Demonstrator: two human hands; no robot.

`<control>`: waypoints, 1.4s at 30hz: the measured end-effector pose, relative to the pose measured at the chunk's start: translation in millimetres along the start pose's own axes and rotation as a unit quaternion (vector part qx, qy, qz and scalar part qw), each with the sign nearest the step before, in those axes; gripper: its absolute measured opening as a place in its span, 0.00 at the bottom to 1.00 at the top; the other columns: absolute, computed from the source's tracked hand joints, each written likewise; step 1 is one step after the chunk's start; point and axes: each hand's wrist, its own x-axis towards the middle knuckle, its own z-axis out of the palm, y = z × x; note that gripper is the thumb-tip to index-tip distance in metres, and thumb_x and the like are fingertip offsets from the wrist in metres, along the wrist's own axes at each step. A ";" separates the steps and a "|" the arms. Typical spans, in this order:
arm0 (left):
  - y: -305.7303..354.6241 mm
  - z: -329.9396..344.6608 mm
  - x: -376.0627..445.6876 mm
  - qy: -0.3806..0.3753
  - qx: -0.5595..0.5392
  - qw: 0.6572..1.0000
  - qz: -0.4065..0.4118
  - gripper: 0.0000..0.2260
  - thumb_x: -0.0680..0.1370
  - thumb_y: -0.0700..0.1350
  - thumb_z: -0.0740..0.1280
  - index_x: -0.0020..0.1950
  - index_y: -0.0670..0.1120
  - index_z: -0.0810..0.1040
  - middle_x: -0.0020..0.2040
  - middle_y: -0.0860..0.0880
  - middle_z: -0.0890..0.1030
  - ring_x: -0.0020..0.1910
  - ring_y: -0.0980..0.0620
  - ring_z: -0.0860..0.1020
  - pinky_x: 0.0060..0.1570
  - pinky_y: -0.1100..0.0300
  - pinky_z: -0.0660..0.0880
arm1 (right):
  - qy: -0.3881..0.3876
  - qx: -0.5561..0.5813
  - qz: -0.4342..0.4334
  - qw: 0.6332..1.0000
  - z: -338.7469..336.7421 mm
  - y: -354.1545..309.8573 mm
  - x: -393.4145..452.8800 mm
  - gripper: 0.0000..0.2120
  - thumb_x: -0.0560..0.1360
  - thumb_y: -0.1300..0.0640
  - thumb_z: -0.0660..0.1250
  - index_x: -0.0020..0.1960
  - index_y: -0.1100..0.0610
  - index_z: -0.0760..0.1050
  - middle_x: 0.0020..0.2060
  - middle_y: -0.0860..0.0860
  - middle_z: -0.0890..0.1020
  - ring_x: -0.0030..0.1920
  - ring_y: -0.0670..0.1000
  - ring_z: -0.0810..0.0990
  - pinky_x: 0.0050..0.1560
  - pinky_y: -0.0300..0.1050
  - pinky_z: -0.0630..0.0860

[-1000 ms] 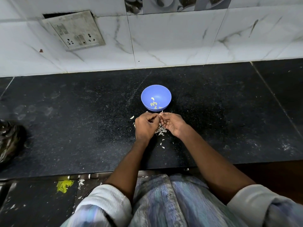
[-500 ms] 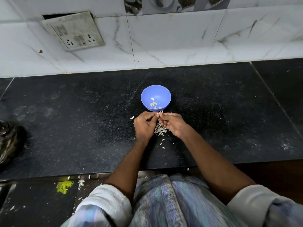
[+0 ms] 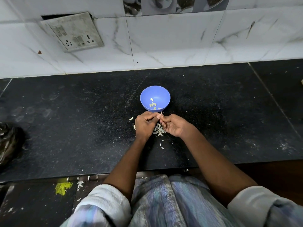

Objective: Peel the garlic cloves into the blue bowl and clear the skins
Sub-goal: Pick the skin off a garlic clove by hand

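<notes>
Two hands meet just in front of the round blue plastic bowl [image 3: 155, 98], close above the black speckled stone surface [image 3: 82, 128]. The left hand [image 3: 145, 124] is curled into a loose fist, and its thumb and forefinger pinch a small garlic clove [image 3: 160, 113] whose pale tip pokes up between the two hands. The right hand [image 3: 174, 126] comes in from the other side with its fingers bent, and its fingertips [image 3: 161, 122] nip at the same clove, apparently tugging at its skin; a thin wisp sticks up above that hand as well.

What matters for the coming move is where the bowl lies: directly beyond the clove, away from the person, its near rim almost touching the fingertips. A few peeled cloves [image 3: 152, 104] already lie in its bottom. My guess is that once the clove is bare, a short reach forward will drop it in, and the left hand, which holds it, is the better placed.

Below and between the hands sits a heap of papery white skins [image 3: 158, 131], with stray flakes [image 3: 162, 145] scattered nearer the person. One whitish piece [image 3: 131, 118] lies just left of the left hand; I cannot tell whether it is clove or skin.
</notes>
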 end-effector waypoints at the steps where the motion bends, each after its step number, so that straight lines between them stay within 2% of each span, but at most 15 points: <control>1: -1.2 -1.6 -0.2 -0.012 0.014 1.000 0.015 0.05 0.78 0.40 0.76 0.52 0.46 0.90 0.46 0.51 0.88 0.48 0.51 0.86 0.54 0.53 0.82 | 0.005 0.001 0.019 1.000 -0.8 -0.2 -0.2 0.07 0.81 0.65 0.66 0.46 0.61 0.79 0.34 0.52 0.80 0.32 0.44 0.74 0.32 0.33 0.74; 4: -3.7 3.2 -2.3 0.011 -0.011 1.000 -0.026 0.04 0.76 0.43 0.78 0.50 0.46 0.90 0.45 0.49 0.88 0.46 0.49 0.86 0.52 0.52 0.82 | 0.015 -0.024 -0.042 0.999 1.7 4.4 1.8 0.09 0.82 0.66 0.65 0.43 0.60 0.78 0.35 0.53 0.78 0.35 0.45 0.73 0.34 0.34 0.72; 6: 5.5 12.5 -2.5 0.059 -0.135 0.977 -0.151 0.03 0.76 0.40 0.77 0.49 0.43 0.90 0.43 0.43 0.88 0.40 0.50 0.84 0.47 0.55 0.83 | 0.026 -0.063 -0.166 0.984 6.7 10.7 4.7 0.11 0.80 0.69 0.67 0.40 0.60 0.77 0.34 0.55 0.78 0.36 0.48 0.74 0.38 0.37 0.73; 9: 25.7 19.5 3.2 0.123 -0.369 0.850 -0.356 0.04 0.77 0.34 0.75 0.51 0.36 0.86 0.42 0.42 0.87 0.37 0.54 0.84 0.44 0.64 0.84 | 0.052 -0.143 -0.304 0.940 10.1 15.4 7.1 0.10 0.78 0.70 0.69 0.40 0.60 0.76 0.37 0.57 0.81 0.40 0.50 0.78 0.45 0.43 0.77; 11: 27.7 20.5 3.7 0.124 -0.420 0.811 -0.388 0.05 0.78 0.34 0.74 0.53 0.36 0.85 0.43 0.44 0.87 0.38 0.56 0.85 0.41 0.65 0.83 | 0.050 -0.172 -0.316 0.932 10.5 9.6 5.4 0.10 0.78 0.70 0.68 0.40 0.61 0.76 0.36 0.54 0.82 0.39 0.48 0.80 0.44 0.41 0.78; 13: 24.1 19.7 -1.2 0.100 -0.369 0.862 -0.334 0.04 0.79 0.34 0.73 0.52 0.37 0.86 0.46 0.44 0.88 0.41 0.54 0.85 0.43 0.66 0.82 | 0.025 -0.135 -0.247 0.959 13.2 2.2 1.5 0.11 0.80 0.68 0.65 0.40 0.61 0.76 0.33 0.53 0.80 0.36 0.48 0.76 0.38 0.39 0.74; 16: 8.9 10.7 -1.5 0.082 -0.185 0.968 -0.152 0.05 0.77 0.35 0.76 0.52 0.42 0.89 0.47 0.46 0.88 0.44 0.52 0.84 0.48 0.59 0.81 | -0.017 -0.038 -0.044 0.998 14.7 -8.1 -3.2 0.09 0.83 0.63 0.63 0.45 0.60 0.77 0.33 0.52 0.75 0.34 0.47 0.70 0.35 0.37 0.69; 19: -4.2 -0.9 4.2 0.040 -0.065 0.996 -0.036 0.07 0.77 0.36 0.77 0.51 0.46 0.89 0.46 0.49 0.88 0.44 0.52 0.85 0.50 0.54 0.83 | -0.030 -0.042 0.029 0.998 10.0 -11.9 -3.7 0.09 0.83 0.62 0.63 0.45 0.59 0.78 0.34 0.51 0.76 0.34 0.45 0.71 0.35 0.36 0.70; 21: -4.2 -0.6 3.5 0.041 -0.056 0.995 -0.066 0.05 0.77 0.36 0.76 0.51 0.44 0.89 0.45 0.49 0.88 0.42 0.52 0.85 0.49 0.55 0.83 | -0.021 -0.074 -0.034 0.996 10.6 -7.1 -0.4 0.10 0.83 0.64 0.62 0.44 0.59 0.76 0.35 0.53 0.77 0.35 0.46 0.72 0.35 0.36 0.71; 23: 7.2 8.0 2.1 0.075 -0.135 0.970 -0.185 0.04 0.77 0.36 0.75 0.50 0.39 0.89 0.42 0.45 0.88 0.38 0.51 0.82 0.42 0.61 0.83 | 0.016 -0.151 -0.168 0.974 12.3 1.8 3.4 0.10 0.82 0.66 0.64 0.42 0.61 0.75 0.35 0.54 0.78 0.34 0.46 0.73 0.36 0.37 0.71; 27: 27.0 12.6 13.5 0.126 -0.315 0.843 -0.418 0.02 0.76 0.37 0.76 0.46 0.39 0.85 0.36 0.46 0.85 0.30 0.56 0.81 0.36 0.65 0.83 | 0.056 -0.276 -0.328 0.902 9.2 12.1 9.7 0.06 0.79 0.68 0.68 0.43 0.67 0.75 0.34 0.46 0.80 0.34 0.41 0.75 0.40 0.38 0.73; 31: 28.2 8.1 17.8 0.071 -0.325 0.809 -0.485 0.04 0.77 0.40 0.75 0.43 0.42 0.83 0.32 0.51 0.82 0.27 0.60 0.80 0.30 0.69 0.79 | 0.026 -0.325 -0.360 0.874 -2.2 11.7 10.9 0.05 0.78 0.66 0.69 0.43 0.62 0.78 0.35 0.45 0.81 0.38 0.42 0.77 0.44 0.41 0.75; 36: 30.3 5.3 14.0 0.049 -0.364 0.778 -0.510 0.07 0.78 0.39 0.74 0.41 0.40 0.82 0.32 0.49 0.82 0.26 0.58 0.80 0.28 0.67 0.79 | -0.017 -0.307 -0.339 0.889 -4.7 10.8 5.2 0.05 0.78 0.65 0.69 0.44 0.62 0.78 0.38 0.51 0.81 0.41 0.46 0.78 0.47 0.43 0.77; 39: 29.1 7.3 8.6 0.032 -0.367 0.798 -0.477 0.05 0.80 0.39 0.72 0.44 0.40 0.82 0.33 0.49 0.82 0.29 0.58 0.79 0.32 0.68 0.80 | -0.034 -0.188 -0.253 0.949 -2.0 10.1 2.8 0.08 0.80 0.70 0.65 0.44 0.61 0.77 0.37 0.52 0.80 0.39 0.47 0.76 0.44 0.39 0.75; 42: 22.6 12.1 1.1 0.013 -0.240 0.902 -0.359 0.05 0.82 0.38 0.69 0.50 0.41 0.84 0.36 0.48 0.82 0.31 0.56 0.77 0.33 0.66 0.77 | -0.068 -0.081 -0.150 0.983 -3.6 8.7 1.2 0.11 0.82 0.69 0.61 0.44 0.59 0.74 0.35 0.52 0.79 0.38 0.47 0.75 0.41 0.37 0.74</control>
